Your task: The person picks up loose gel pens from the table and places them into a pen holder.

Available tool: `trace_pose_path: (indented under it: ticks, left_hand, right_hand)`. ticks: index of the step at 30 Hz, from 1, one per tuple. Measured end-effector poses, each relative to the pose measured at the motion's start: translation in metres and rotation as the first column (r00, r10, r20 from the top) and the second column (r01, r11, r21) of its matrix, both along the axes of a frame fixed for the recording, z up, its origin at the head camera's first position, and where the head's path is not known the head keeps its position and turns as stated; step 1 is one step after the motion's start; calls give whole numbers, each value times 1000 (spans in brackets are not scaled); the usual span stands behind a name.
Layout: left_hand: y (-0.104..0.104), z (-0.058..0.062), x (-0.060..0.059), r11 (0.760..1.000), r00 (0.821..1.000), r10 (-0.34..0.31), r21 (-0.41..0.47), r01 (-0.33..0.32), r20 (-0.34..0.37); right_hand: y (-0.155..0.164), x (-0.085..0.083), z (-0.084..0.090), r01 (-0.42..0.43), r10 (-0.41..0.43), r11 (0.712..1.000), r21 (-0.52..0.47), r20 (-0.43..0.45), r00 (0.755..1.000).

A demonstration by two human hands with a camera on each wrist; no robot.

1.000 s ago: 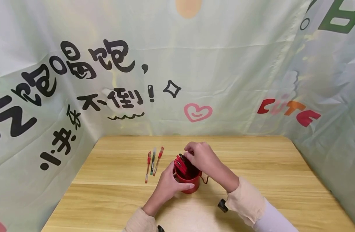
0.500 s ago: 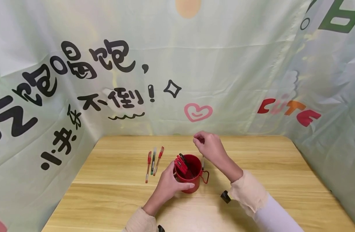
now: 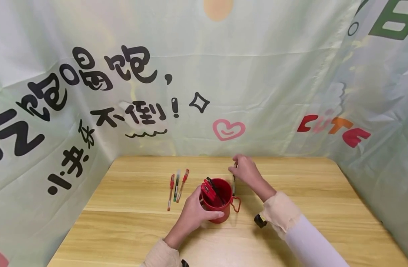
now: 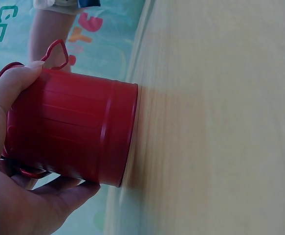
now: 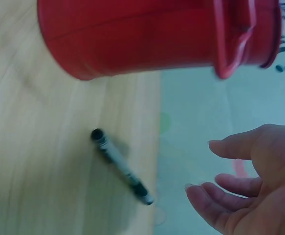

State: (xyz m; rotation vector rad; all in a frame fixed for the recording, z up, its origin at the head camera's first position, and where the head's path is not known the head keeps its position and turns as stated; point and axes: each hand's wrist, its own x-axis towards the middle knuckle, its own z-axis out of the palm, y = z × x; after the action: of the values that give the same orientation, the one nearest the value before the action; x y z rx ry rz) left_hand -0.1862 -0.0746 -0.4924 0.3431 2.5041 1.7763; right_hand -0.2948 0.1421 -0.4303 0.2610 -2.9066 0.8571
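Note:
My left hand [image 3: 192,215] grips a red cup [image 3: 220,216] with wire handles, thumb on the near side and fingers round the other side. The cup stands upright on the table, as the left wrist view also shows. Several pens [image 3: 208,190] with red and black caps lean inside it. Beyond the cup's right side, my right hand [image 3: 250,173] hovers over a pen [image 5: 120,164] with dark ends that lies on the table. In the right wrist view its thumb and fingers are spread apart, holding nothing and clear of that pen.
On the wooden table [image 3: 123,226], left of the cup, lie two red-capped pens [image 3: 171,193] and a dark-green pen [image 3: 176,187]. Printed cloth [image 3: 274,92] hangs behind the table and along both sides. The cup's handle [image 3: 236,204] sticks out to the right.
My right hand has left the cup's rim, moved right, and come down over the pen lying beyond the cup. The left hand keeps its grip on the cup.

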Motion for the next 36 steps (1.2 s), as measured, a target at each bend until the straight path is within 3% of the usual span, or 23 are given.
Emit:
trace_pose_path:
  ticks: [10, 20, 25, 36]
  left_hand:
    - [1, -1, 0, 1000, 1000, 0, 5, 0, -6]
    - [0, -2, 0, 1000, 1000, 5, 6, -5, 3]
    - [0, -2, 0, 1000, 1000, 9, 12, -9, 6]
    - [1, -1, 0, 1000, 1000, 9, 13, -9, 6]
  right_hand:
    - [8, -16, -28, 35, -38, 999, 40, 80, 996]
    - [13, -27, -45, 85, -95, 994, 73, 151, 984]
    - [14, -30, -46, 66, -79, 993, 96, 143, 987]
    - [21, -33, -43, 42, -54, 997, 58, 219, 974]
